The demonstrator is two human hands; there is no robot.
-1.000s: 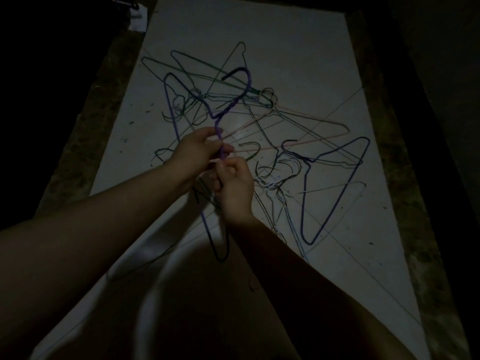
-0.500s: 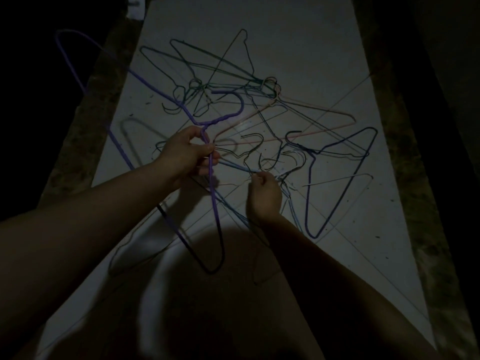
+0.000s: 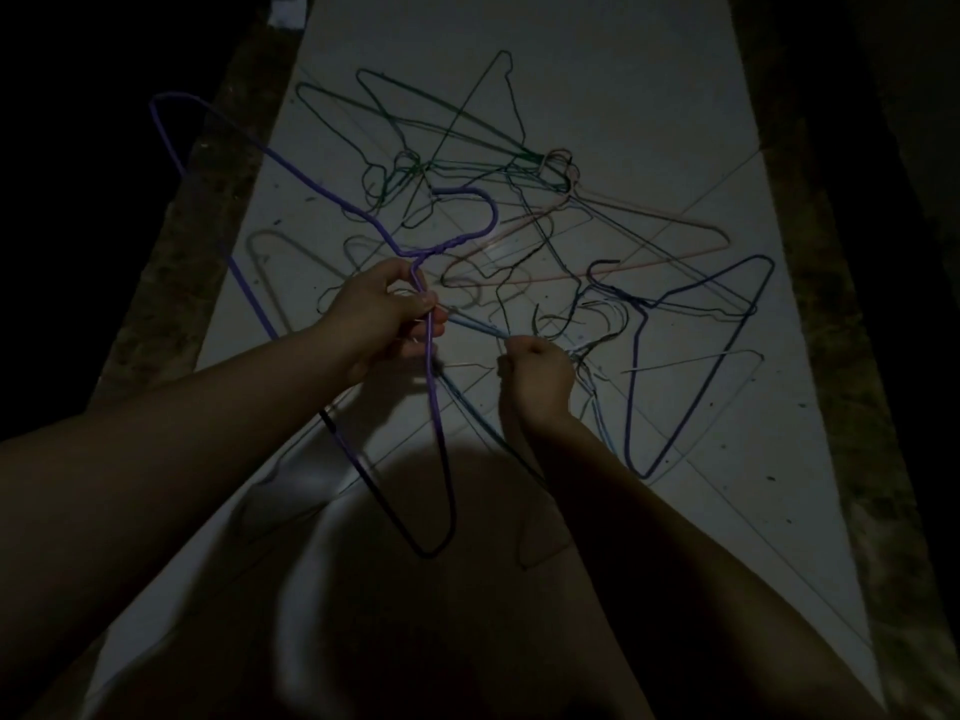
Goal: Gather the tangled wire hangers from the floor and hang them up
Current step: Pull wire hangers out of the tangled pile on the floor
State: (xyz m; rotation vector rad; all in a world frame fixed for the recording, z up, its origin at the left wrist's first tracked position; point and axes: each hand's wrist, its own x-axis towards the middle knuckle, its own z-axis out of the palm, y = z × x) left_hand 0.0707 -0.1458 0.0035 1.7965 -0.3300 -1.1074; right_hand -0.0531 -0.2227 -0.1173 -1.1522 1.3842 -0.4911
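Observation:
My left hand [image 3: 382, 317] grips a purple wire hanger [image 3: 439, 439] near its neck and holds it lifted above the floor, hook pointing right. Beside it, my right hand [image 3: 537, 379] is curled around a light-blue hanger [image 3: 475, 327] at the near edge of the pile. The tangled pile of hangers [image 3: 467, 163] lies on the pale floor beyond both hands: green and dark ones at the back, a pink hanger [image 3: 649, 215] in the middle right, a dark blue hanger [image 3: 727, 350] at the right.
The pale tiled floor [image 3: 649, 96] runs away from me as a strip between dark rough borders [image 3: 197, 200] on both sides. My shadow covers the near floor. A small white object [image 3: 285, 15] lies at the far left top.
My left hand swung the purple hanger out to the left and lifted it free of the pile. My right hand let go of it and moved right onto the light-blue hanger.

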